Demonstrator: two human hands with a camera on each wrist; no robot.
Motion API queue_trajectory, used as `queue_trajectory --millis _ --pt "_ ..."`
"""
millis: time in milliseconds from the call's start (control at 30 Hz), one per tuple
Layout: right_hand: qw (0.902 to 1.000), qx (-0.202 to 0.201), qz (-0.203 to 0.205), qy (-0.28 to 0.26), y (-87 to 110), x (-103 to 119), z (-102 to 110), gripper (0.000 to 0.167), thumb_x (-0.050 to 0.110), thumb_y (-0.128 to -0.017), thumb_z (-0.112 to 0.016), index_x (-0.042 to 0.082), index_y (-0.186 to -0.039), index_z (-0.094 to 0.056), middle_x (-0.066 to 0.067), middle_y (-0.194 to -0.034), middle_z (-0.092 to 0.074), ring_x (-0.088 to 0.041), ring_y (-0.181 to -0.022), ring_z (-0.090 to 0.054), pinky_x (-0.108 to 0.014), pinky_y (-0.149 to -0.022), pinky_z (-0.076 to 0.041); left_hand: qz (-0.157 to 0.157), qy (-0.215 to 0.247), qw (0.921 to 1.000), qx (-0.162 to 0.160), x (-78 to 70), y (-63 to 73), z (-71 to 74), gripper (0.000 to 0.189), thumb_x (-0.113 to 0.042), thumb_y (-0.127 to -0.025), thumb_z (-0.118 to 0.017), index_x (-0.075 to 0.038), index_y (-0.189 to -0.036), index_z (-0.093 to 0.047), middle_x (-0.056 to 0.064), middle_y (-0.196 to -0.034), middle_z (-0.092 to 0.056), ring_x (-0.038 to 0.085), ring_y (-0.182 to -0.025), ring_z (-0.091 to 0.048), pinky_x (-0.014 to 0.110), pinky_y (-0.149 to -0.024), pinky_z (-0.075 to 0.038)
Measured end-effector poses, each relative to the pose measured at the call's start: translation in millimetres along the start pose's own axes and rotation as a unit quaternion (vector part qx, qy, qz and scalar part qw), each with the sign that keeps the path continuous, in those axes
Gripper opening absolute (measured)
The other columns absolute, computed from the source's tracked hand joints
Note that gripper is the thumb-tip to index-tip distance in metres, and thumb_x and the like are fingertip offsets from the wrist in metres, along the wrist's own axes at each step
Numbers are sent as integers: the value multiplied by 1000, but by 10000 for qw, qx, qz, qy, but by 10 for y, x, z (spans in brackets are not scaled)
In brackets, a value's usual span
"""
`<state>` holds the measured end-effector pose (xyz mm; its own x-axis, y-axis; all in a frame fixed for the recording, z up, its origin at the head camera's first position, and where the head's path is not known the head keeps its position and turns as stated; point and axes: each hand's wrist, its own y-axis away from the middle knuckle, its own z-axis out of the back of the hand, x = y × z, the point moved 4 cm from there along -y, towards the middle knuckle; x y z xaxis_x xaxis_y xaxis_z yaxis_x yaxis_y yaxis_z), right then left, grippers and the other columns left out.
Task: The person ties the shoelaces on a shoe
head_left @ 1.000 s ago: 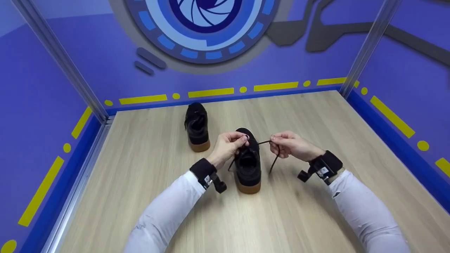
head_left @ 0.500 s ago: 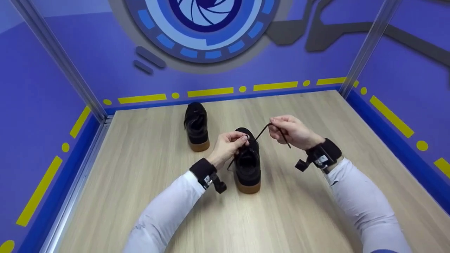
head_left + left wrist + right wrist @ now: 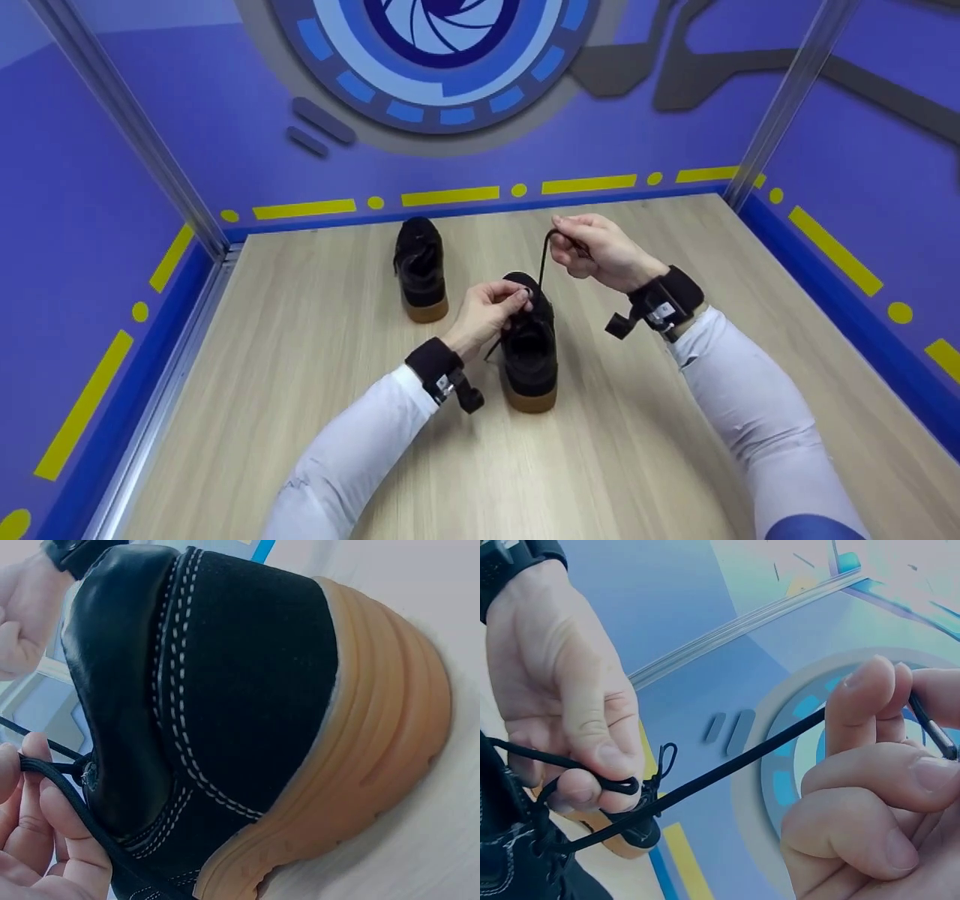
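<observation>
A black shoe (image 3: 529,367) with a tan sole stands in the middle of the table, heel nearest me. Over its tongue my left hand (image 3: 484,315) pinches a folded loop of black shoelace (image 3: 619,785) between thumb and forefinger; in the left wrist view the shoe's heel (image 3: 247,675) fills the middle. My right hand (image 3: 606,251), raised beyond the shoe to the right, pinches the other shoelace (image 3: 542,259) near its tip. That lace runs straight from the eyelets up to the fingers (image 3: 862,701). A loose lace end (image 3: 493,349) hangs beside the shoe's left side.
The matching black shoe (image 3: 420,262) stands farther back on the left, its own lace tied in a bow in the right wrist view. Blue printed walls (image 3: 480,172) close in the wooden table (image 3: 315,360) at the back and both sides.
My right hand has risen and moved forward and a little left, drawing its lace from a low sideways line to a steep upward one. The left hand stays at the shoe with its loop.
</observation>
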<state>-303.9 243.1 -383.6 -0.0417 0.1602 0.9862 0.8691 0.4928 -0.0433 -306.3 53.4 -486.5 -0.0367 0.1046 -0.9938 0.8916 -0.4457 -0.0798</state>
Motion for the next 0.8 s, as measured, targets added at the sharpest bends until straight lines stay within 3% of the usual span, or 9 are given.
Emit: queue_trajectory --millis 367,600,800 --pt "9990 -444 -85 12 -313 51 -64 41 37 -110 -54 9 -81 -60 0 -66 -61 -6 -46 -36 -21 -46 -25 -77 18 9999 -141 -19 19 12 15 -10 -100 -71 4 -105 -74 -8 -77 -73 6 -70 -62 19 -56 -44" --pt "9952 -624 -321 680 -571 79 -166 37 36 -110 -56 9 -86 -64 -1 -71 -66 -12 -57 -56 -20 -48 -37 -88 27 9996 -254 -24 37 0 17 -12 -99 -73 3 -105 -76 -6 -78 -75 6 -66 -59 18 -53 -42" --pt "9851 -751 -482 1471 -779 -37 -259 34 36 -108 -60 9 -89 -68 0 -74 -67 -14 -68 -62 -24 -55 -42 -54 -144 9992 -377 -20 70 -5 20 -16 -97 -75 1 -105 -79 -5 -79 -77 7 -61 -53 18 -50 -40"
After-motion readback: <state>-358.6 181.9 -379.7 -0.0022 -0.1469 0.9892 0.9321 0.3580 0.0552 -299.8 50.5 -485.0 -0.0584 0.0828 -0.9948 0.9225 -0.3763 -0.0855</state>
